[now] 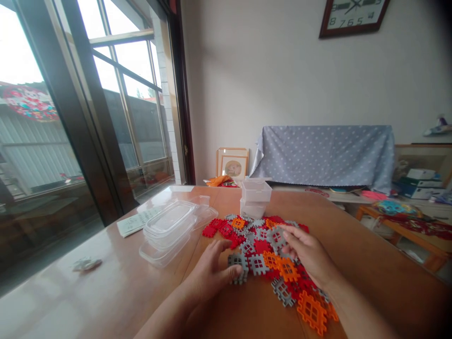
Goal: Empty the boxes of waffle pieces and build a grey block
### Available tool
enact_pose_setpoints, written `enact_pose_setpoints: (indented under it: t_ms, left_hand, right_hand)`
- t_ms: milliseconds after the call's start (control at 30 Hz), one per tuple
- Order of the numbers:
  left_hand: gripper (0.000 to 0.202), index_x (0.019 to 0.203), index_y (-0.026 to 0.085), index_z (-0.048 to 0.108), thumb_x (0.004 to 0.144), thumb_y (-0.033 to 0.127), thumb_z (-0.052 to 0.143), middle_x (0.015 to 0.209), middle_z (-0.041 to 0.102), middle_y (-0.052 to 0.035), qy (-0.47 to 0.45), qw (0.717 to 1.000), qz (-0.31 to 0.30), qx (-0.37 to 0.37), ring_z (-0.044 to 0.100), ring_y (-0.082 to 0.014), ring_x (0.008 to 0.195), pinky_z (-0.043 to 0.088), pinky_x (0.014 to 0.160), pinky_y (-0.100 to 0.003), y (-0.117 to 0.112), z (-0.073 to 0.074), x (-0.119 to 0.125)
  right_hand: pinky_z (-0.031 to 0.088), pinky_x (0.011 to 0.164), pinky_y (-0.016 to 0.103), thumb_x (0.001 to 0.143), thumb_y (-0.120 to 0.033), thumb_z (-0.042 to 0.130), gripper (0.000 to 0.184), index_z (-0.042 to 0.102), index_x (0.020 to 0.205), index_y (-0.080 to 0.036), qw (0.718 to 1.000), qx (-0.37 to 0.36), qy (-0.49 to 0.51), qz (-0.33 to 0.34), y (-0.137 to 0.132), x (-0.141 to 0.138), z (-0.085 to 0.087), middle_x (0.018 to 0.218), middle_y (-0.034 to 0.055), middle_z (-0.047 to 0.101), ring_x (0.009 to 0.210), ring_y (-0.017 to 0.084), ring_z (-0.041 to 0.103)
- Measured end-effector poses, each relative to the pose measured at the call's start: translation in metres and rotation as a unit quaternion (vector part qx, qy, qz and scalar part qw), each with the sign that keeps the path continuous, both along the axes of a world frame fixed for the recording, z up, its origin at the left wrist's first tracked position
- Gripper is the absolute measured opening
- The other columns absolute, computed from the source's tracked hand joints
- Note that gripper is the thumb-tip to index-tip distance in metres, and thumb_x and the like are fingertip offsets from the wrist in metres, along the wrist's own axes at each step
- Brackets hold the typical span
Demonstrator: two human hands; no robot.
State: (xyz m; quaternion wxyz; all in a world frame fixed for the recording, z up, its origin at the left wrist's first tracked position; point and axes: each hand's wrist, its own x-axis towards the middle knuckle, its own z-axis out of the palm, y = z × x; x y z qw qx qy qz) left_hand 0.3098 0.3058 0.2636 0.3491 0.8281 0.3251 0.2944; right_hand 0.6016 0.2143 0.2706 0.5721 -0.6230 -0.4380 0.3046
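Observation:
A heap of flat waffle-shaped plastic blocks [263, 247] in red, orange and grey lies spread on the wooden table [116, 287]. My left hand [209, 274] rests at the heap's near left side, fingers curled around a small stack of grey blocks [238, 267]. My right hand [309, 254] lies on top of the heap at the right, fingers bent and pinching at a grey block [278, 239]. An orange block [311, 310] lies nearest to me under my right forearm.
Clear plastic lids and trays [171, 230] are stacked left of the heap, with a paper sheet [136, 221] beside them. Two stacked clear boxes [255, 197] stand behind the heap. A crumpled wrapper [85, 263] lies far left. A large window [70, 117] runs along the left.

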Motion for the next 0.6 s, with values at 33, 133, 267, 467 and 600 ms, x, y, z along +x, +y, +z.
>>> enact_pose_setpoints:
  t_ms: [33,133,267,467,600]
  left_hand:
    - [0.053,0.125,0.022,0.062,0.085,0.055,0.071,0.124,0.065,-0.011,-0.026,1.0,0.01,-0.012,0.058,-0.0284,0.116,0.046,0.097,-0.038,-0.001,0.002,0.002]
    - [0.041,0.113,0.019,0.065,0.089,0.052,0.067,0.106,0.067,-0.0079,-0.112,0.99,-0.002,-0.08,0.061,-0.0207,0.093,0.047,0.08,-0.031,-0.005,0.008,0.007]
    - [0.041,0.11,0.017,0.063,0.087,0.049,0.073,0.093,0.064,-0.0042,-0.218,0.949,-0.093,-0.206,0.058,-0.0153,0.082,0.045,0.074,-0.027,-0.013,0.011,0.013]
    - [0.037,0.099,0.015,0.064,0.079,0.04,0.082,0.082,0.065,-0.0024,-0.255,0.906,-0.134,-0.309,0.058,-0.0113,0.068,0.043,0.064,-0.024,-0.016,0.005,0.014]
    - [0.035,0.089,0.017,0.057,0.074,0.034,0.085,0.07,0.062,0.0028,-0.296,0.894,-0.076,-0.327,0.057,-0.0085,0.057,0.041,0.056,-0.02,-0.014,0.009,0.014]
  right_hand:
    - [0.042,0.058,0.029,0.086,-0.063,0.059,0.061,0.064,0.129,-0.021,1.0,-0.006,0.002,0.022,-0.001,-0.008,0.001,0.072,0.0011,0.067,0.067,0.019,0.062]
    - [0.043,0.06,0.028,0.087,-0.062,0.06,0.053,0.065,0.123,-0.023,0.995,-0.015,0.007,0.1,-0.006,-0.035,0.003,0.074,-0.0017,0.062,0.065,0.016,0.059]
    - [0.043,0.059,0.026,0.088,-0.061,0.061,0.04,0.063,0.101,-0.023,0.982,-0.016,0.01,0.188,-0.012,-0.068,0.007,0.079,-0.0023,0.062,0.062,0.013,0.055]
    - [0.048,0.063,0.029,0.088,-0.06,0.061,0.04,0.065,0.103,-0.023,0.984,0.001,-0.003,0.18,-0.011,-0.084,0.004,0.079,-0.0003,0.064,0.065,0.016,0.059]
    - [0.055,0.08,0.037,0.087,-0.06,0.064,0.051,0.061,0.123,-0.024,0.994,0.045,-0.056,0.083,-0.008,-0.084,-0.008,0.11,0.009,0.07,0.089,0.023,0.067]
